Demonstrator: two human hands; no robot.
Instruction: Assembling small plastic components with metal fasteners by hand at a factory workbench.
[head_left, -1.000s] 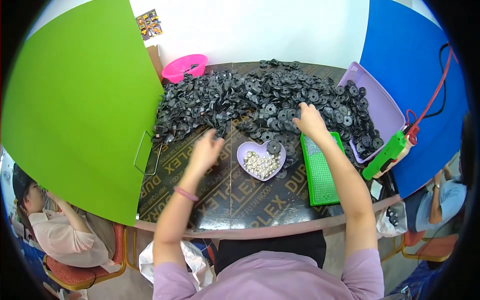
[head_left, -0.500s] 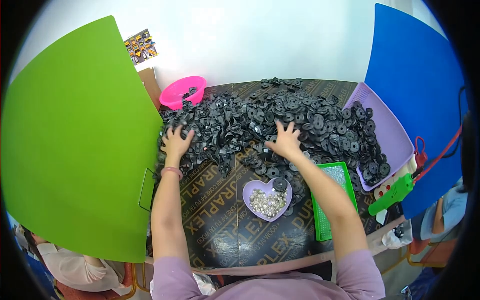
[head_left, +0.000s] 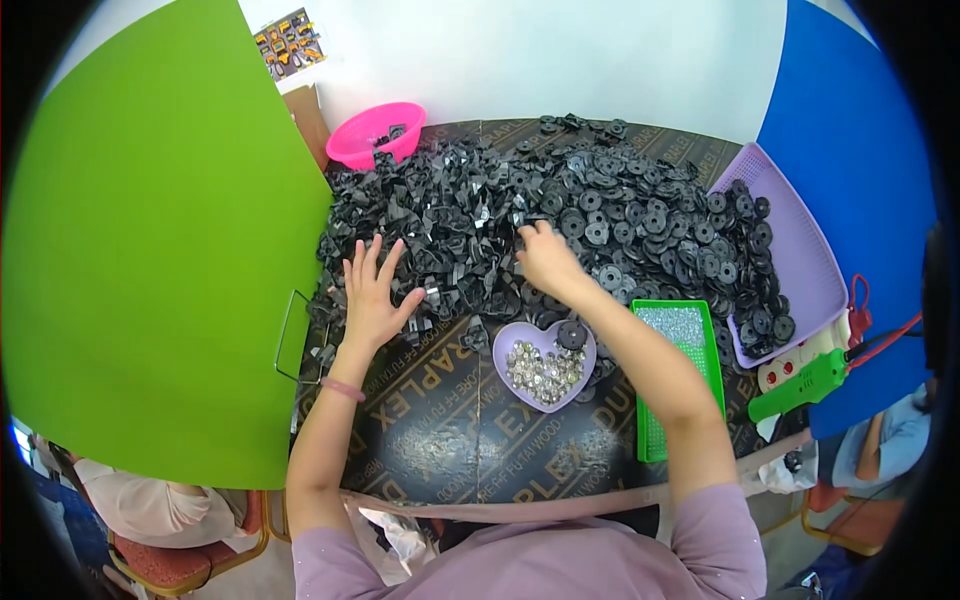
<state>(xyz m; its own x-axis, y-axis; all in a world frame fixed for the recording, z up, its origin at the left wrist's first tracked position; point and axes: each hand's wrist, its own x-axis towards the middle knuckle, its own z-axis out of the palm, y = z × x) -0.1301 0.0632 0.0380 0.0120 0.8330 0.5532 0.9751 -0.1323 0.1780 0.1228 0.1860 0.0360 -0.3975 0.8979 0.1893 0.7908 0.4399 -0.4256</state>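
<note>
A big heap of small black plastic parts (head_left: pixel 560 200) covers the far half of the dark table (head_left: pixel 450 440). My left hand (head_left: pixel 372 295) lies flat on the heap's near left edge, fingers spread. My right hand (head_left: pixel 545 258) reaches into the middle of the heap with its fingers curled among the black pieces; whether it grips one I cannot tell. Just below my right wrist sits a lilac heart-shaped dish (head_left: pixel 545 365) of small silvery pieces, with a black round part on its rim.
A green tray (head_left: pixel 675 380) lies right of the dish. A lilac basket (head_left: pixel 790 250) with black discs stands at the right, a pink bowl (head_left: pixel 375 135) at the back left. Green (head_left: pixel 150 250) and blue (head_left: pixel 850 150) partition boards flank the table. A green tool (head_left: pixel 810 385) lies at the right edge.
The view has shifted. My left hand slid down to the heap's near edge. My right hand moved a little left and deeper into the heap's middle.
</note>
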